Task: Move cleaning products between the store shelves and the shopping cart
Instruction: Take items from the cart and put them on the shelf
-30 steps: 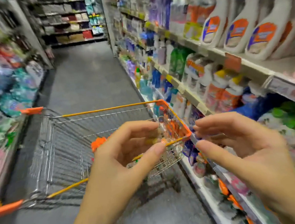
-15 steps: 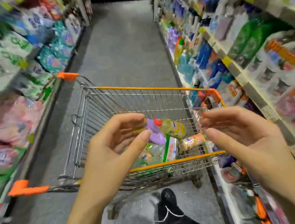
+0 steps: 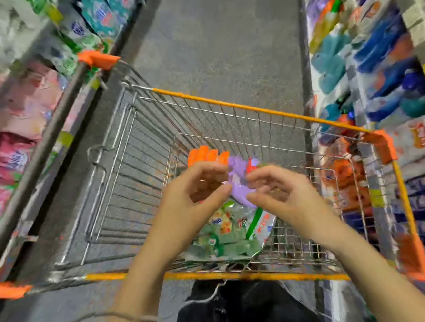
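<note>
head | cart point(image 3: 253, 108): green pack point(image 3: 227, 233) flat by near rim, purple item point(image 3: 238, 181) just beyond it; I can't tell its axis, blurred | left hand point(image 3: 184, 208), right hand point(image 3: 293, 200) over them, fingers curved, thumbs apart, gripping nothing | grey floor point(image 3: 221, 33), stocked shelves point(image 3: 390, 70) both sides

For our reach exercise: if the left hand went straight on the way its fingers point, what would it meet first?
Probably the purple package in the shopping cart, just beyond the fingertips of the left hand; depth is unclear, so it might pass above and meet the right hand.
</note>
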Demonstrator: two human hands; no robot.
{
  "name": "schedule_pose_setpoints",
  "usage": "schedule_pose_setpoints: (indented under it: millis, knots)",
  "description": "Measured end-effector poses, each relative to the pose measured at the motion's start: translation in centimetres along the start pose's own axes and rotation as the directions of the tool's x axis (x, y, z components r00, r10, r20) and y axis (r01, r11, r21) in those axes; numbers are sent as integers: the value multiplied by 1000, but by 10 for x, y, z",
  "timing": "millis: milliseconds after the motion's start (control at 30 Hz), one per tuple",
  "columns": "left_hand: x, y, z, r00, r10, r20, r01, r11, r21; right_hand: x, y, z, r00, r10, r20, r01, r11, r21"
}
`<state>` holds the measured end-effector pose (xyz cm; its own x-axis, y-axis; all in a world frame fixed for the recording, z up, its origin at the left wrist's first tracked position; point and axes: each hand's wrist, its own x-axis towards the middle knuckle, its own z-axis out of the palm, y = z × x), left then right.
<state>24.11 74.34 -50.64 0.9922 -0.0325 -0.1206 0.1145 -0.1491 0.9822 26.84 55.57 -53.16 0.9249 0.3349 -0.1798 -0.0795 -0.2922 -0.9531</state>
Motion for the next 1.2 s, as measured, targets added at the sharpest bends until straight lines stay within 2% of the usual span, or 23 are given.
schedule_pose_setpoints:
  millis: [133, 233, 333, 400, 500, 567, 700, 833, 900, 1000, 1067, 1133, 1200]
  knots:
    - [46, -91, -1, 988, -117, 98, 85, 957, 279, 45, 89, 36, 966, 143, 215, -57, 930, -363]
    - [68, -159, 1, 935, -275, 223, 119, 837, 534, 64, 149, 64, 910, 242, 338, -3, 816, -578]
    - [76, -207, 4, 827, -427, 365, 66, 719, 692, 70, 189, 84, 833, 409, 373, 19, 653, -757]
    - [77, -234, 7, 734, -540, 412, -10, 598, 801, 71, 213, 91, 801, 456, 388, 67, 576, -815]
    - [70, -267, 7, 603, -689, 402, -129, 413, 902, 70, 238, 97, 751, 517, 412, 65, 562, -824]
    - [64, -279, 6, 594, -715, 369, -162, 343, 925, 68, 250, 99, 724, 553, 413, 21, 580, -814]
    - [57, -286, 9, 676, -645, 356, -241, 263, 934, 67, 260, 105, 693, 565, 448, 67, 568, -820]
    - [60, -286, 13, 679, -651, 339, -197, 284, 938, 63, 254, 106, 734, 516, 442, 118, 544, -831]
    - [62, -281, 11, 681, -646, 345, -157, 332, 930, 60, 248, 99, 762, 468, 447, 89, 608, -789]
    - [63, -266, 4, 705, -617, 350, -36, 462, 886, 54, 227, 82, 819, 371, 438, 60, 704, -708]
    - [61, -248, -3, 751, -567, 338, 151, 647, 748, 50, 199, 66, 864, 302, 404, 13, 788, -616]
    - [60, -220, -10, 824, -492, 282, 335, 823, 458, 48, 167, 49, 918, 237, 317, -60, 875, -481]
    - [60, -187, -16, 890, -409, 202, 356, 899, 253, 45, 133, 35, 963, 164, 216, -87, 941, -328]
